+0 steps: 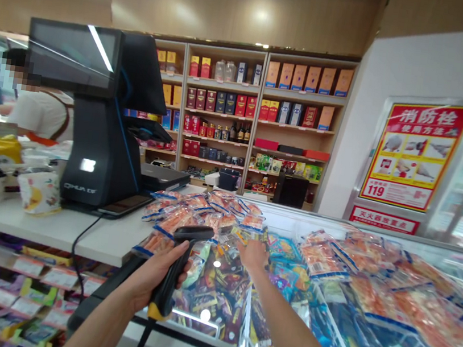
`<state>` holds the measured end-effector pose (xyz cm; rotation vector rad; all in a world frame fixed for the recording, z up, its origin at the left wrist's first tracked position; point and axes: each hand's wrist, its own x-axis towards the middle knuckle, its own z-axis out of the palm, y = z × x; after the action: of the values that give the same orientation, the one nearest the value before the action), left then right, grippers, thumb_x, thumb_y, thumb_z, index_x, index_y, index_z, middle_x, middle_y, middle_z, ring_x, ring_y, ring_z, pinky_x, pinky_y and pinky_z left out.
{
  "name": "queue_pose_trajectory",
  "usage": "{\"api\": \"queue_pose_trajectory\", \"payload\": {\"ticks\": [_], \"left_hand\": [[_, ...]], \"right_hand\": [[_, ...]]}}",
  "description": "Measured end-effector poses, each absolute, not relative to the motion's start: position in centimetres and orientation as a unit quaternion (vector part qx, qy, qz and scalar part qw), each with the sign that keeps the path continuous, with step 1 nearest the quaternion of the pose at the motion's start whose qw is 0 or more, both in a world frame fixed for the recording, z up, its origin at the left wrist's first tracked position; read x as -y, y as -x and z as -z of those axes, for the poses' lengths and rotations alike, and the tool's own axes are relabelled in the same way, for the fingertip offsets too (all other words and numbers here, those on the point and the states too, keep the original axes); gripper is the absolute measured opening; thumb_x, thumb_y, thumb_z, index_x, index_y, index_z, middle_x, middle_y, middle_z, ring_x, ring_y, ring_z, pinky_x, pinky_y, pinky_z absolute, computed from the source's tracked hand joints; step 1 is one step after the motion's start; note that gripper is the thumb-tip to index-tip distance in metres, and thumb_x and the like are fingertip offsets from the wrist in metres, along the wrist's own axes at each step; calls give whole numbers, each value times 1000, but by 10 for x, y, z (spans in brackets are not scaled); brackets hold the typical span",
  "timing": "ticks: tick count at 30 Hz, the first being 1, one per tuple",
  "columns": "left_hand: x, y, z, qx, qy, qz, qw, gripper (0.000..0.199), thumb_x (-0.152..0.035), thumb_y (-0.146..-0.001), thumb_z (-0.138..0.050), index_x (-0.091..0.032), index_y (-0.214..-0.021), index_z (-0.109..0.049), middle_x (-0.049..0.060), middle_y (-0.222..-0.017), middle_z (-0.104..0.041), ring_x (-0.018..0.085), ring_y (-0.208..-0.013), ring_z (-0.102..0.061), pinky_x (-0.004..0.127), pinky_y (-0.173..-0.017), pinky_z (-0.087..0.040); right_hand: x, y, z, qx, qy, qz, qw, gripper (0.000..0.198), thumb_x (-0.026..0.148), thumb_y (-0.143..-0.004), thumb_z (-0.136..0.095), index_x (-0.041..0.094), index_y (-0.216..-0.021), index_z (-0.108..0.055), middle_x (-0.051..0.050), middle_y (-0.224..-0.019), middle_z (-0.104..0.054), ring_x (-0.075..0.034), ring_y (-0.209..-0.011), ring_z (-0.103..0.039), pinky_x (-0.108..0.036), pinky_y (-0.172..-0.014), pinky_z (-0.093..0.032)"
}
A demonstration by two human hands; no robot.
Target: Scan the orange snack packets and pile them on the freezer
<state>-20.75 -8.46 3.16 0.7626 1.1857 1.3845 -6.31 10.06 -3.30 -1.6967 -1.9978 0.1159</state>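
Observation:
My left hand [163, 273] is closed around the grip of a black and yellow barcode scanner [193, 234], whose cable runs down toward me. Farther right, my right hand [253, 255] reaches over the glass-topped freezer, back of the hand toward me. Its fingers are mostly hidden, at the edge of a clear packet [228, 243] with yellow print; whether they grip it I cannot tell. Clear packets of orange-brown food [210, 200] with blue edges are heaped just behind both hands. More such packets [323, 256] lie to the right on the freezer.
A black checkout terminal [94, 137] stands on the white counter [101, 238] at left, beside a paper cup [39, 189]. A person in a white shirt [42, 112] is behind it. Under the freezer glass are colourful packs [219, 292]. Shelves of boxes [219, 103] line the back wall.

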Motion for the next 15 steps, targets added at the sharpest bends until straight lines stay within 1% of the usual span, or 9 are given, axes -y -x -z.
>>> {"api": "queue_pose_trajectory", "payload": {"ticks": [3, 5, 7, 9, 12, 15], "left_hand": [[84, 212, -27, -502, -332, -584, 545, 28, -43, -64, -51, -17, -69, -46, -3, -52, -49, 6, -39, -44, 18, -38, -35], [84, 212, -26, -498, -344, -585, 540, 28, -44, -64, -51, -17, -69, -46, -3, -54, -50, 5, -40, -45, 17, -39, -35], [83, 211, -26, -496, -348, -585, 539, 29, -45, -64, -51, -16, -69, -46, -3, -55, -49, 5, -40, -44, 17, -39, -34], [83, 208, -27, -500, -341, -582, 544, 30, -45, -65, -50, -16, -70, -47, -3, -54, -49, 5, -40, -44, 17, -38, -34], [82, 203, -29, -502, -334, -575, 553, 30, -45, -65, -50, -15, -71, -47, -3, -54, -48, 4, -39, -43, 17, -39, -34], [82, 199, -31, -505, -340, -572, 551, 30, -45, -65, -50, -15, -71, -46, -3, -54, -48, 5, -40, -43, 17, -39, -34]], "right_hand": [[-100, 73, 34, 726, 643, -36, 241, 49, 54, -64, -40, 13, -81, -61, -16, -93, -55, -31, -96, -42, -46, -75, -32], [-101, 76, 34, 726, 645, -42, 234, 48, 54, -62, -42, 14, -81, -60, -16, -96, -54, -31, -97, -41, -47, -76, -30], [-102, 78, 33, 733, 638, -58, 227, 45, 51, -62, -45, 14, -83, -59, -14, -95, -55, -31, -98, -41, -46, -77, -30], [-102, 79, 31, 746, 622, -75, 227, 41, 45, -63, -46, 15, -90, -55, -13, -94, -56, -29, -97, -43, -43, -77, -32], [-103, 79, 28, 757, 606, -98, 223, 44, 40, -62, -49, 16, -99, -49, -11, -97, -56, -26, -95, -46, -38, -75, -34], [-107, 74, 27, 758, 601, -136, 214, 46, 36, -57, -54, 18, -99, -50, -10, -97, -56, -25, -95, -47, -37, -75, -34]]}}
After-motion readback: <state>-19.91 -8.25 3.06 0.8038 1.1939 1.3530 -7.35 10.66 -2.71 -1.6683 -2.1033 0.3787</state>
